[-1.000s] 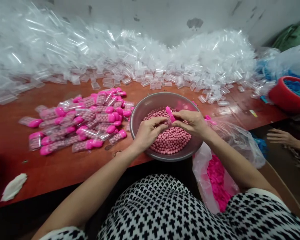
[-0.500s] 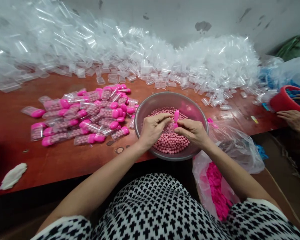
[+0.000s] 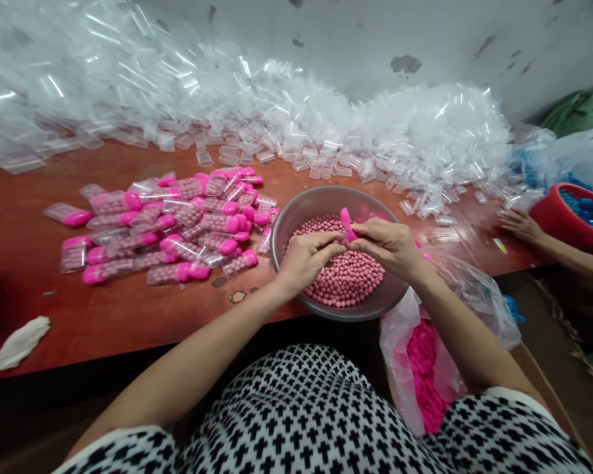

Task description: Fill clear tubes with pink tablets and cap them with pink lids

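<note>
Over a grey bowl (image 3: 286, 204) of round pink beads (image 3: 343, 280), my two hands meet with their fingertips close together. My right hand (image 3: 390, 250) is closed in a pinch on a bright pink plastic cap (image 3: 346, 220), whose flap stands up above the fingers. My left hand (image 3: 306, 260) is closed on what looks like a small clear plastic tube, mostly hidden by the fingers, right against the cap. To the left lies a heap of bead-filled clear tubes with pink caps (image 3: 178, 224).
A large pile of clear tubes (image 3: 286, 118) lines the wall behind. At right, a co-worker's hand (image 3: 521, 227) rests beside a red tub (image 3: 548, 214) with blue pieces. Below the bowl's right side hangs a plastic bag of pink caps (image 3: 425, 368). A white scrap (image 3: 22, 342) lies at left.
The pink cap has tilted to the left, and my right hand has turned further over it. The co-worker's hand has moved from the red tub to the table on its left.
</note>
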The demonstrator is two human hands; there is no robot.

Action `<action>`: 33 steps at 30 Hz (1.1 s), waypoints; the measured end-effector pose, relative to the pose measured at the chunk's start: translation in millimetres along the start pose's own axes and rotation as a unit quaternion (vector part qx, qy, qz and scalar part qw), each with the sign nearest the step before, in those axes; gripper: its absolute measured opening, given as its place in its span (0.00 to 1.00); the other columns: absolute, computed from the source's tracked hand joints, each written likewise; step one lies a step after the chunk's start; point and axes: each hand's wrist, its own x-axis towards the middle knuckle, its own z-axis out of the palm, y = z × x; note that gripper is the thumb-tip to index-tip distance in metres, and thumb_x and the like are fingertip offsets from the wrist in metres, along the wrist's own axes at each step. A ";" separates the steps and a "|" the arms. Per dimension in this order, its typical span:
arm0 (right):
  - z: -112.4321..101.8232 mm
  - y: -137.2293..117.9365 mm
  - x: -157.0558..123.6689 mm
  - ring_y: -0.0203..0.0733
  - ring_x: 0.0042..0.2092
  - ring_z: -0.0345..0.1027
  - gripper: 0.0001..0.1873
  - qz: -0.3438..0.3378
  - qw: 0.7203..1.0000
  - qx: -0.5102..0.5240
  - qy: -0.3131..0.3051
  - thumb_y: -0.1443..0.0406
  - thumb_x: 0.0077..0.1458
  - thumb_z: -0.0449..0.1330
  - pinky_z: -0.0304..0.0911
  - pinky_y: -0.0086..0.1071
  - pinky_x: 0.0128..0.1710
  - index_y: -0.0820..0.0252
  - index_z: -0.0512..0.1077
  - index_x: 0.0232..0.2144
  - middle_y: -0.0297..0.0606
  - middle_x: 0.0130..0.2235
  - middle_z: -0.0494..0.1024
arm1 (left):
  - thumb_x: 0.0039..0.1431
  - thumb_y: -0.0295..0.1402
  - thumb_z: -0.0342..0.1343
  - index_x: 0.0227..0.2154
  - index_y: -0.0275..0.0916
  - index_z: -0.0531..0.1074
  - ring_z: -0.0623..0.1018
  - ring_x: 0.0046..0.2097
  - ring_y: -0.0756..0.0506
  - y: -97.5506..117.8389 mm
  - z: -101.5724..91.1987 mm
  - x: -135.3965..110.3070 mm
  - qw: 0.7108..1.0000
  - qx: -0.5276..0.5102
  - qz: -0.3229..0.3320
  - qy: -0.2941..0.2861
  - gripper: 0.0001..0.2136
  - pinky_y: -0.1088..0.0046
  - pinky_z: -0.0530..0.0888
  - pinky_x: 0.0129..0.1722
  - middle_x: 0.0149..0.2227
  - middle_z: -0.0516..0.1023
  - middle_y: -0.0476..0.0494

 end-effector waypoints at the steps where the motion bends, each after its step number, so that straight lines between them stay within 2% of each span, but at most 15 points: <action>1: -0.6 -2.9 0.8 0.36 0.31 0.69 0.12 -0.007 1.000 -0.011 0.008 0.57 0.62 0.62 0.64 0.29 0.33 0.56 0.80 0.40 0.35 0.29 0.77 | 0.55 0.43 0.61 0.35 0.40 0.83 0.78 0.33 0.46 0.6 0.1 -0.6 1.000 0.017 0.011 -0.004 0.13 0.72 0.77 0.33 0.32 0.81 0.47; 4: -1.9 -10.1 3.8 0.38 0.32 0.71 0.12 -0.015 0.999 -0.033 0.028 0.57 0.61 0.62 0.65 0.29 0.34 0.56 0.80 0.41 0.36 0.31 0.78 | 0.58 0.43 0.59 0.36 0.40 0.82 0.76 0.30 0.47 0.5 -0.7 -1.7 0.999 0.017 0.032 -0.018 0.13 0.73 0.75 0.32 0.28 0.79 0.48; 9: 0.6 -9.9 5.4 0.36 0.30 0.69 0.15 0.001 1.000 -0.004 -0.025 0.54 0.63 0.60 0.62 0.29 0.32 0.56 0.80 0.39 0.34 0.28 0.76 | 0.57 0.43 0.60 0.36 0.40 0.82 0.77 0.31 0.46 -4.6 -4.6 -3.5 1.000 0.004 0.023 0.002 0.13 0.72 0.76 0.34 0.31 0.80 0.47; 14: -2.3 -16.0 -1.5 0.35 0.28 0.64 0.11 -0.023 0.996 -0.047 -0.076 0.59 0.65 0.58 0.59 0.28 0.29 0.58 0.77 0.34 0.34 0.27 0.71 | 0.57 0.39 0.59 0.35 0.41 0.83 0.80 0.33 0.45 1.7 -3.1 -8.1 0.997 0.049 0.063 0.022 0.10 0.72 0.75 0.37 0.32 0.83 0.46; 19: 0.4 -7.6 -7.7 0.37 0.31 0.66 0.09 -0.061 0.987 -0.111 -0.095 0.62 0.65 0.56 0.61 0.29 0.31 0.59 0.76 0.41 0.37 0.31 0.72 | 0.60 0.34 0.56 0.31 0.40 0.82 0.82 0.37 0.43 3.2 0.3 -8.4 0.977 0.160 0.137 0.020 0.10 0.70 0.73 0.41 0.34 0.84 0.43; 23: 5.1 11.0 -10.3 0.38 0.32 0.69 0.13 -0.064 0.986 -0.099 -0.116 0.59 0.66 0.55 0.65 0.29 0.32 0.56 0.76 0.48 0.37 0.32 0.74 | 0.60 0.34 0.57 0.31 0.41 0.82 0.82 0.37 0.43 -1.2 -1.3 -2.9 0.975 0.191 0.113 0.010 0.09 0.70 0.73 0.41 0.34 0.85 0.43; 24: 4.0 11.9 -10.2 0.40 0.34 0.71 0.15 -0.059 0.985 -0.112 -0.113 0.59 0.66 0.55 0.67 0.30 0.34 0.55 0.75 0.51 0.38 0.34 0.76 | 0.59 0.34 0.57 0.32 0.41 0.82 0.81 0.37 0.43 -1.3 -1.6 -1.1 0.979 0.180 0.097 0.009 0.08 0.71 0.73 0.40 0.34 0.85 0.43; 26: -1.7 6.1 -8.6 0.47 0.46 0.74 0.23 -0.050 0.982 -0.161 -0.089 0.58 0.65 0.57 0.70 0.37 0.45 0.55 0.69 0.60 0.45 0.46 0.78 | 0.57 0.36 0.58 0.32 0.40 0.82 0.80 0.34 0.44 0.1 -0.9 2.0 0.986 0.151 0.071 -0.001 0.09 0.72 0.72 0.36 0.32 0.84 0.46; 27: -5.7 0.0 -7.2 0.51 0.54 0.70 0.27 -0.054 0.977 -0.189 -0.079 0.57 0.64 0.59 0.69 0.43 0.52 0.55 0.65 0.63 0.48 0.53 0.76 | 0.57 0.37 0.59 0.32 0.40 0.82 0.80 0.33 0.44 1.6 0.2 2.8 0.988 0.137 0.064 -0.016 0.09 0.72 0.72 0.35 0.30 0.84 0.46; 29: -13.5 -15.0 -3.9 0.56 0.66 0.58 0.35 -0.085 0.965 -0.230 -0.094 0.58 0.61 0.62 0.58 0.52 0.64 0.53 0.59 0.67 0.48 0.63 0.68 | 0.57 0.39 0.59 0.31 0.39 0.82 0.79 0.32 0.45 5.7 3.6 2.7 0.992 0.102 0.061 -0.052 0.11 0.72 0.72 0.34 0.29 0.83 0.47; 31: -18.2 -27.9 -1.7 0.56 0.69 0.53 0.36 -0.116 0.951 -0.255 -0.132 0.59 0.59 0.64 0.51 0.54 0.68 0.52 0.59 0.66 0.45 0.65 0.66 | 0.56 0.40 0.59 0.29 0.38 0.81 0.79 0.33 0.44 10.6 7.3 0.3 0.994 0.067 0.056 -0.064 0.11 0.72 0.73 0.36 0.29 0.82 0.47; 33: -17.9 -34.6 -2.4 0.59 0.67 0.55 0.36 -0.105 0.945 -0.280 -0.134 0.59 0.56 0.66 0.52 0.54 0.67 0.59 0.61 0.64 0.50 0.63 0.68 | 0.55 0.41 0.61 0.28 0.38 0.81 0.79 0.34 0.44 14.9 9.8 -3.5 0.998 0.038 0.041 -0.035 0.11 0.71 0.74 0.38 0.30 0.82 0.46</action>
